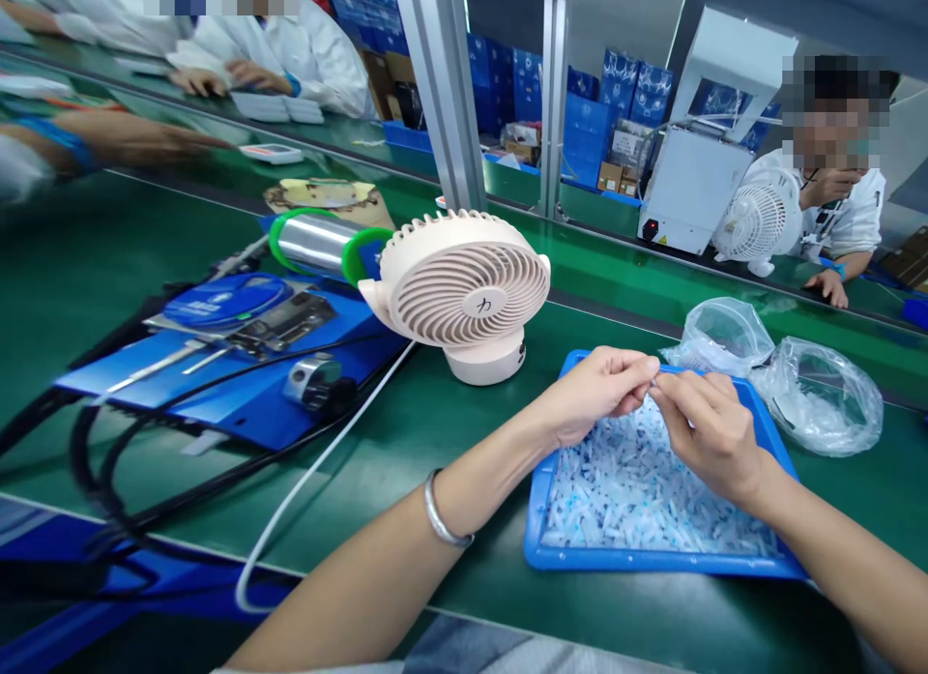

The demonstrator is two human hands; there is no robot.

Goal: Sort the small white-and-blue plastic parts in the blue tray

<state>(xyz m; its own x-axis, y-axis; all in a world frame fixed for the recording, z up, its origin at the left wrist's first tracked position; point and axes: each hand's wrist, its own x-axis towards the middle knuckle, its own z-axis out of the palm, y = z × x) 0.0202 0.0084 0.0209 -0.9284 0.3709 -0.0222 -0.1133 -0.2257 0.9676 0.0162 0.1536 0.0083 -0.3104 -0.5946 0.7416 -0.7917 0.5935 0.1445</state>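
Observation:
A blue tray [601, 560] filled with many small white and pale blue pieces [652, 490] lies on the green work surface. Above its far part, my left hand [605, 392] and my right hand [710, 427] meet fingertip to fingertip. Both are closed in a pinch; what lies between the fingertips is too small and hidden to name. A silver bangle circles my left wrist. Two clear plastic bags [826, 398] sit beyond the tray, at its far right corner.
Left of the tray stands a pale pink fan [475, 302]. Farther left is a blue device [239, 384] with black cables and a metal roller [311, 246]. A white cable [311, 471] curves across the surface. Other people work along the line beyond and at the left.

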